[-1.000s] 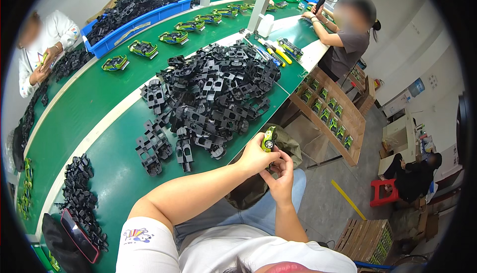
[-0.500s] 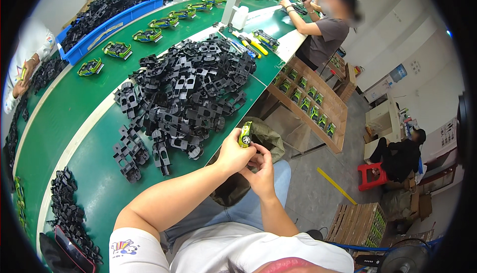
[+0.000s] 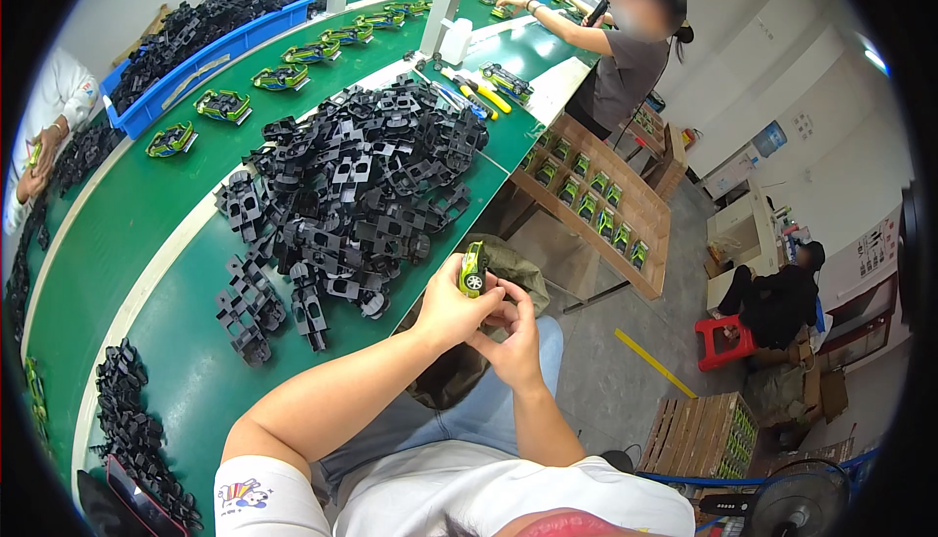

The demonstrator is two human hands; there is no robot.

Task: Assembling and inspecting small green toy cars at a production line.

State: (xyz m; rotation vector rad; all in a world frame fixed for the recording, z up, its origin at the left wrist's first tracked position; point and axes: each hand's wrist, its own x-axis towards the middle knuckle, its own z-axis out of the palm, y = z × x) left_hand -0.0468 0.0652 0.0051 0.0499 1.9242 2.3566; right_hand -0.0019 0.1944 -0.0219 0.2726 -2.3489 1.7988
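Observation:
A green and black toy car (image 3: 473,270) is upright in my left hand (image 3: 445,307), its wheel side toward me. That hand is closed around the car just past the table's edge, above my lap. My right hand (image 3: 513,332) is beside it with curled fingers, close against the left fingers and the car's near end. Whatever the right fingertips pinch is hidden. Left of my hands, a big heap of black plastic chassis parts (image 3: 342,185) covers the green table (image 3: 195,312).
Several green toy cars (image 3: 280,78) line the belt beyond the heap, near a blue bin (image 3: 210,53) of black parts. Yellow-handled pliers (image 3: 484,94) and a white bottle (image 3: 456,41) lie farther off. A wooden tray (image 3: 625,234) holds finished-looking cars. Co-workers sit left and ahead.
The whole view has shifted slightly. The toy car has tilted a little in my left hand, and both hands stay together. The co-worker ahead has stretched an arm out over the table.

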